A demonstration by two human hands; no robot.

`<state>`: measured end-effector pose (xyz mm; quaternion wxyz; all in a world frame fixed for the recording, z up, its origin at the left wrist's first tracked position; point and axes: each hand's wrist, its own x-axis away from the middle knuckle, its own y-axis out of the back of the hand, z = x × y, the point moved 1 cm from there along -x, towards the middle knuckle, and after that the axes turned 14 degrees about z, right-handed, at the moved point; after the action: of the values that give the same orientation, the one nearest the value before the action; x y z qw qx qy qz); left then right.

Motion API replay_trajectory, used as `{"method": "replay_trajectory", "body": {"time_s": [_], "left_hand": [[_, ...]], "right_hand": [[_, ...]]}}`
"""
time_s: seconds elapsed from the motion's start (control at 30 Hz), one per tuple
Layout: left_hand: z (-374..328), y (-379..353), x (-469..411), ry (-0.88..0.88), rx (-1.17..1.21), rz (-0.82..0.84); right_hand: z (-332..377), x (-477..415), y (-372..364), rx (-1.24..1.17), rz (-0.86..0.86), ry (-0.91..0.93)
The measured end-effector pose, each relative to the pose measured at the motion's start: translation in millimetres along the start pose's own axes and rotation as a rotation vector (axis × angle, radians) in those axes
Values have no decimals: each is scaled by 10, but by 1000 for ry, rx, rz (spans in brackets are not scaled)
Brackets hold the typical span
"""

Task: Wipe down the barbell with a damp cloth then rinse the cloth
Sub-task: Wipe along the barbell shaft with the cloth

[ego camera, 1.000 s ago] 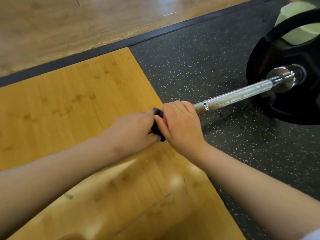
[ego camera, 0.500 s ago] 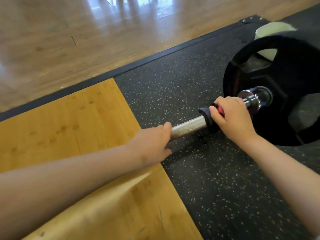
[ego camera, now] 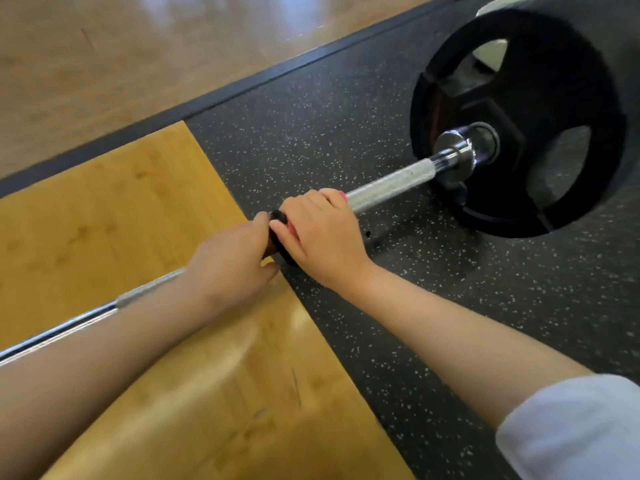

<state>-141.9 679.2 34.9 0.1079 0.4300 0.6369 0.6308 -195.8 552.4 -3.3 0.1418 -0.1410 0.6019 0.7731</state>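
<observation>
A steel barbell lies low across the floor from lower left to upper right, ending in a black weight plate. My right hand grips a pink and black cloth wrapped round the bar; only its edges show between my fingers. My left hand holds the bar right beside it, touching the cloth. Bare knurled shaft runs from my right hand to the chrome collar. More of the bar shows beyond my left forearm.
The bar spans a yellow wooden platform panel and speckled black rubber matting. A dark border strip separates these from a glossy wood floor. A pale green object sits behind the plate.
My right hand slid the cloth out along the bar to the collar, then back inward until it met my left hand again. The left hand stayed gripping the bar.
</observation>
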Motion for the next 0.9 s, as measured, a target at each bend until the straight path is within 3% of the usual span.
{"method": "replay_trajectory", "body": {"time_s": [0.1, 0.3, 0.37, 0.43, 0.53, 0.6, 0.67, 0.8, 0.9], "left_hand": [[-100, -96, -23, 43, -98, -206], [-39, -118, -106, 82, -121, -228], [-10, -57, -172, 48, -48, -76], [48, 62, -264, 1, 157, 212], [91, 209, -334, -38, 503, 618], [93, 231, -334, -49, 580, 678], [50, 198, -311, 8, 491, 525], [-134, 29, -161, 91, -136, -97], [-174, -108, -98, 85, -181, -195]], "right_hand": [[-231, 13, 119, 18, 61, 38], [-1214, 119, 522, -17, 47, -361], [-1182, 95, 497, -28, 34, -419], [-940, 42, 404, -6, 52, -409], [-384, 24, 218, 5, 64, -242], [-107, 4, 113, 9, 42, -122], [-62, -24, 85, 26, 38, -30], [-337, -35, 177, 17, 81, 41], [-620, -13, 317, 26, 91, -91]]}}
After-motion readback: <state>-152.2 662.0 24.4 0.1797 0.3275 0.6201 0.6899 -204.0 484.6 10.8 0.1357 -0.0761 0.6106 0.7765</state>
